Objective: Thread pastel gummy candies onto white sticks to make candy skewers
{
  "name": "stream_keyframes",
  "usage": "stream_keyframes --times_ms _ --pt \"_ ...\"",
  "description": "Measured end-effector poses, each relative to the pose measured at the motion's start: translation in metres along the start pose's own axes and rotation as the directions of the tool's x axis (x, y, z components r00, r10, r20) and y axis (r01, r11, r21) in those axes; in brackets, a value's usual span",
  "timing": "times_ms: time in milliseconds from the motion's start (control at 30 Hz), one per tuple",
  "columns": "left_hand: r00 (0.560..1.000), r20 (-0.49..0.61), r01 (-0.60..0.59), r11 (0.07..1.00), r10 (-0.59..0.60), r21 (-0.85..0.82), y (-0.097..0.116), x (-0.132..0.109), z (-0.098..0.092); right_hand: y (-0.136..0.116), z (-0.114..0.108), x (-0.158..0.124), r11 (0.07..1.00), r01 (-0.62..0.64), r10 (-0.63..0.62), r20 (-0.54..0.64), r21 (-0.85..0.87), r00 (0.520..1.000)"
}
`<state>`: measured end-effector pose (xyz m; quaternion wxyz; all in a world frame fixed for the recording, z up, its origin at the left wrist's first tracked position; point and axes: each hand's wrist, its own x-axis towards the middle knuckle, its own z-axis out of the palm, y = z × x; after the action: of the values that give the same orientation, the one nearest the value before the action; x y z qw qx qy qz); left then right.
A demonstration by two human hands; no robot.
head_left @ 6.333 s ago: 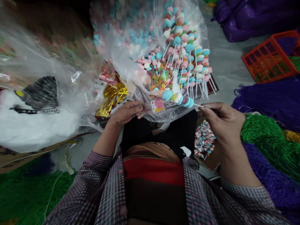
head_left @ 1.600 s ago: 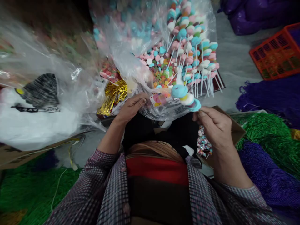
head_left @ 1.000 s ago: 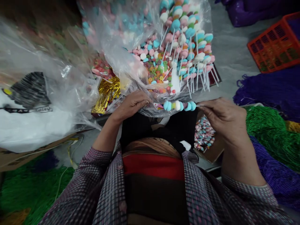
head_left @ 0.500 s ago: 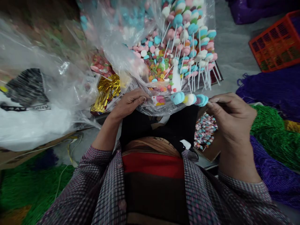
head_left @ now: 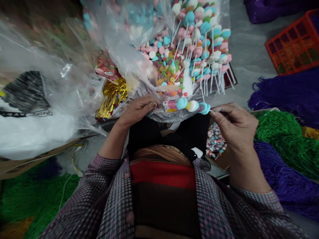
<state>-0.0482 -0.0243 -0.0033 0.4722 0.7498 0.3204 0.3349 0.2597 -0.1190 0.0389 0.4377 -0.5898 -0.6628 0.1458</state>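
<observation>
My right hand (head_left: 234,124) pinches the end of a marshmallow candy skewer (head_left: 192,106), held roughly level. Blue, white and small yellow and purple pieces show on it. My left hand (head_left: 140,111) is closed, thumb against fingers, at the edge of a small bag with a pink and yellow print (head_left: 170,106). Most of that bag is see-through and hard to make out. The skewer's blue far end overlaps the printed part; whether it is inside cannot be told. Just beyond lie loose marshmallows and gummy rings (head_left: 170,68) in a large clear plastic bag (head_left: 129,53).
Several finished candy skewers (head_left: 206,49) are piled at the back, sticks towards me. Wrapped candies (head_left: 216,141) fill a box beside my right leg. Gold tinsel (head_left: 112,96) lies left of centre. An orange crate (head_left: 294,44) and green bead strands (head_left: 281,136) are at right.
My right hand has moved left with the candy skewer, bringing its blue end over the bag's printed part. My left hand has stayed nearly still.
</observation>
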Motion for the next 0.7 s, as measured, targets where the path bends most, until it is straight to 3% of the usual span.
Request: stream_keyframes --times_ms 233,433,700 --pt "0.998 -0.055 0.039 0.999 -0.039 -0.005 0.0019 -0.0014 0.0017 0.0044 -0.0020 -0.0055 0.997 0.065 -0.069 0.104 0.045 0.992" --pt "0.999 -0.022 0.041 0.998 -0.040 0.055 0.0060 0.0000 0.0012 0.0092 -0.0039 -0.0006 0.943 0.243 -0.247 0.013 -0.229 0.969" --pt "1.000 0.007 -0.020 0.994 0.019 0.109 0.0033 0.0012 0.0014 0.0083 0.0042 -0.0016 0.971 0.177 -0.183 -0.020 -0.159 0.983"
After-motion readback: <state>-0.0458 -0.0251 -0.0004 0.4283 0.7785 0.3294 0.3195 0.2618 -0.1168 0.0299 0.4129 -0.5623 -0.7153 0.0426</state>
